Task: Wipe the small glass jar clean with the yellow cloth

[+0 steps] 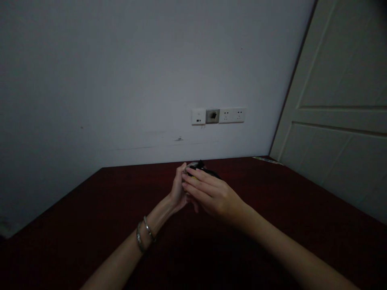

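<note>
1. Dark bundle (200, 164), mostly hidden, is held btwn L hand (178, 193) & R hand (213, 195), below & in front of socket row (231, 115).
2. L hand cups it, prob for support.
3. R hand covers it, grip narrow, prob to steady it.

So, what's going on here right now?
A person has both hands around a mostly hidden dark item, which shows a bit of yellow. The left hand cups it, and the right hand lies across its near side. They are over a dark red table, near the wall; whether the item rests on the tabletop, I can't tell.
</note>
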Action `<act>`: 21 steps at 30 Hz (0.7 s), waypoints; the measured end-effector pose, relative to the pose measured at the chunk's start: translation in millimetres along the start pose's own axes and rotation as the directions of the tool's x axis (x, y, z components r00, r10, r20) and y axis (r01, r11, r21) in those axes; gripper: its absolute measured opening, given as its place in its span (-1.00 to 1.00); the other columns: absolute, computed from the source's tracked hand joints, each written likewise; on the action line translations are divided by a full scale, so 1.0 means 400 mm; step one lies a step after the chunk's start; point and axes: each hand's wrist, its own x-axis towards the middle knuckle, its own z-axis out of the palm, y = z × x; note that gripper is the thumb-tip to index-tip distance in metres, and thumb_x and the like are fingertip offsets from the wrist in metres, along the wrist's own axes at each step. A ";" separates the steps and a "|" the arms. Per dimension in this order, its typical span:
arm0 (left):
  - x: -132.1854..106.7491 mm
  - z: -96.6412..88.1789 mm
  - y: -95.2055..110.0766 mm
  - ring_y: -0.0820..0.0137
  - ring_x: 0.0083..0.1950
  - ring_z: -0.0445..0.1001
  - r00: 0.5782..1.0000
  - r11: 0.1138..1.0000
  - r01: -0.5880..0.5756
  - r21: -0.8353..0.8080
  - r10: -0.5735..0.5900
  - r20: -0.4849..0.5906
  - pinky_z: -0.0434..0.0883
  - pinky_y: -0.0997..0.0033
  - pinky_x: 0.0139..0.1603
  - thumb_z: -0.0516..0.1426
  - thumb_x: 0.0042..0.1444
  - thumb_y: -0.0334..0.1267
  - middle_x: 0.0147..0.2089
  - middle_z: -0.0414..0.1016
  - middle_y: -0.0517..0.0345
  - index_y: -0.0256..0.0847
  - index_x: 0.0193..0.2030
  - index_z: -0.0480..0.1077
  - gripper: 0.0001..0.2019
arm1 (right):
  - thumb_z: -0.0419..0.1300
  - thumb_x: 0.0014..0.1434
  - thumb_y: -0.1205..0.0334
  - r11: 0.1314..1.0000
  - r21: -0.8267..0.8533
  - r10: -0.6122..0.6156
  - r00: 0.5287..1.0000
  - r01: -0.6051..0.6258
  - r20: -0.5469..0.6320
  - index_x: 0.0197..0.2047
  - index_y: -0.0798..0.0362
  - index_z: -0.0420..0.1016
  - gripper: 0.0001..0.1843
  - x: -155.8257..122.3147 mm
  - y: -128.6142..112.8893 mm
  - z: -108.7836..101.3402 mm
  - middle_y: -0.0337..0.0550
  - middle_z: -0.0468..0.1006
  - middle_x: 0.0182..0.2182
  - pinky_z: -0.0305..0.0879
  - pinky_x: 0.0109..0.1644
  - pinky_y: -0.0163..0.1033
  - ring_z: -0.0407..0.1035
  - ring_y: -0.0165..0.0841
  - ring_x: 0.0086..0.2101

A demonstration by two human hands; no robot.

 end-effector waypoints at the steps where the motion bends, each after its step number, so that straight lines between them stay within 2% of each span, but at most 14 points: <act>1: 0.001 0.003 -0.007 0.39 -0.68 0.33 1.000 1.000 0.006 0.018 -0.006 0.013 0.39 0.35 -0.75 -0.18 0.10 0.28 -0.60 0.38 0.09 -0.30 -0.32 0.41 -0.35 | 0.04 0.24 0.42 1.000 -0.001 0.003 1.000 -0.003 -0.008 -0.01 0.29 0.45 -0.71 -0.001 0.002 0.000 0.13 0.49 0.03 0.29 0.20 0.00 0.19 -0.15 0.19; 6: -0.003 0.011 -0.010 0.57 -0.78 -0.01 0.993 0.999 0.002 0.034 -0.006 0.119 0.36 0.32 -0.79 -0.20 0.07 0.30 -0.73 0.17 0.24 -0.26 -0.61 0.28 -0.35 | 0.06 0.19 0.50 0.998 0.005 0.067 0.994 -0.067 -0.082 0.09 0.23 0.37 -0.62 -0.011 0.034 -0.011 0.14 0.47 0.05 0.29 0.19 0.09 0.14 -0.15 0.21; 11: -0.008 -0.001 0.019 0.57 -0.78 0.01 0.988 1.000 -0.012 0.011 0.010 0.155 0.36 0.35 -0.80 -0.29 0.07 0.32 -0.68 0.29 0.14 -0.30 -0.55 0.36 -0.27 | 0.07 0.18 0.53 0.997 0.011 0.082 0.992 -0.082 -0.099 0.09 0.24 0.35 -0.61 -0.021 0.052 -0.016 0.16 0.47 0.05 0.33 0.16 0.10 0.13 -0.16 0.22; 14: -0.009 -0.010 0.028 0.57 -0.79 0.02 0.992 0.998 -0.042 -0.039 0.046 0.121 0.37 0.34 -0.81 -0.24 0.07 0.32 -0.70 0.28 0.16 -0.29 -0.56 0.36 -0.29 | 0.08 0.18 0.53 0.999 0.020 0.050 0.994 -0.049 -0.093 0.05 0.30 0.38 -0.65 -0.018 0.039 -0.007 0.18 0.47 0.04 0.30 0.19 0.07 0.12 -0.15 0.22; 17: -0.006 -0.011 0.028 0.56 -0.81 0.01 0.998 0.994 -0.059 -0.097 0.061 0.023 0.34 0.37 -0.84 -0.15 0.06 0.30 -0.75 0.22 0.25 -0.28 -0.51 0.39 -0.36 | 0.07 0.20 0.48 0.999 0.023 0.027 0.997 -0.026 -0.069 0.00 0.32 0.42 -0.70 -0.011 0.018 0.008 0.16 0.50 0.02 0.30 0.20 0.03 0.16 -0.16 0.20; 21: 0.002 -0.009 0.024 0.50 -0.80 0.15 0.998 0.997 0.040 -0.066 -0.043 -0.042 0.34 0.40 -0.83 -0.12 0.07 0.28 -0.73 0.26 0.23 -0.29 -0.41 0.42 -0.38 | 0.06 0.23 0.42 1.000 -0.018 0.005 1.000 -0.006 -0.029 -0.03 0.30 0.46 -0.72 -0.006 -0.002 0.020 0.14 0.51 0.00 0.31 0.19 -0.02 0.21 -0.16 0.17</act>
